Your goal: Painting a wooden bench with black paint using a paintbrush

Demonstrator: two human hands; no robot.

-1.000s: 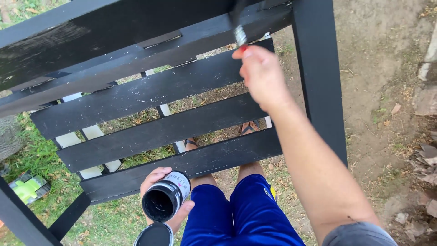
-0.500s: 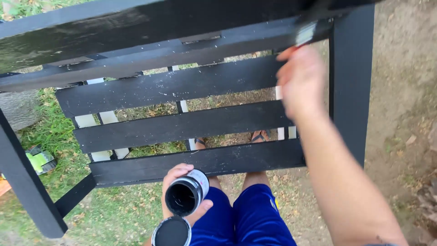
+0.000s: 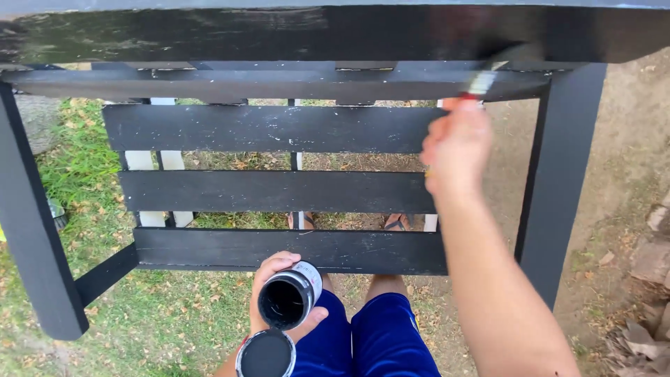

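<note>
My right hand point(image 3: 457, 143) grips a paintbrush point(image 3: 488, 73) whose blurred bristles touch the wet black top board point(image 3: 279, 35) of a slatted wooden frame point(image 3: 279, 192). My left hand point(image 3: 279, 293) holds a small open can of black paint point(image 3: 287, 299) low in front of my blue shorts point(image 3: 370, 338). A round dark lid point(image 3: 265, 355) sits just below the can by my left wrist. The frame's slats and legs are black, with unpainted white pieces point(image 3: 164, 160) showing behind them.
Green grass point(image 3: 77, 167) lies to the left and bare dirt point(image 3: 628, 160) to the right, with stones point(image 3: 652, 258) at the far right. My feet in sandals point(image 3: 394, 223) show through the slats. A black leg point(image 3: 565, 181) stands right of my arm.
The view has shifted so the frame sits more level and centred. My right hand has moved the brush along the top board. The can stays in my left hand.
</note>
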